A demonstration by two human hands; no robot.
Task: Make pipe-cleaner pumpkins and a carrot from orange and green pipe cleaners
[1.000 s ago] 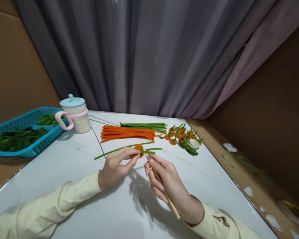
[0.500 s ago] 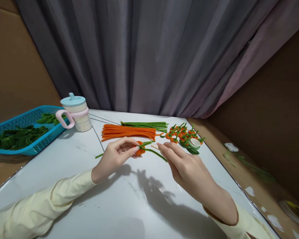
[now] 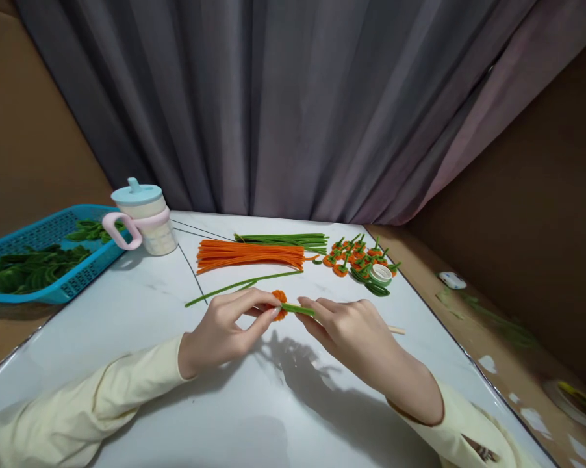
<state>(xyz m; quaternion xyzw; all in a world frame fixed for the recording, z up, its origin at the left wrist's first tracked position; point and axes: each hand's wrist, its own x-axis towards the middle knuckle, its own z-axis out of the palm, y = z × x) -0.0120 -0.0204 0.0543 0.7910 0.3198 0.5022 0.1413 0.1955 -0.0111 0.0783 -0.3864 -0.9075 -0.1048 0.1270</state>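
Low centre of the frame, two hands meet over the white table [image 3: 141, 305]; the left hand [image 3: 225, 331] pinches one small orange coil [image 3: 279, 304] between thumb and fingertips, fingers curled in close; the right hand [image 3: 356, 331] is closed on the short green stem [image 3: 297, 309] that sticks out of that coil, and one wooden stick [image 3: 396, 330] pokes out past its knuckles toward the right; just above the hands, one long green pipe cleaner [image 3: 234, 286] lies loose on the table; farther up, centre, one orange bundle [image 3: 249, 255] and one green bundle [image 3: 283, 240] lie side by side; right of them a cluster of finished orange pieces [image 3: 354, 259], too tightly packed to count, with one tape roll [image 3: 381, 274]; upper left, one lidded cup [image 3: 144, 218] stands beside one blue basket [image 3: 73, 276].
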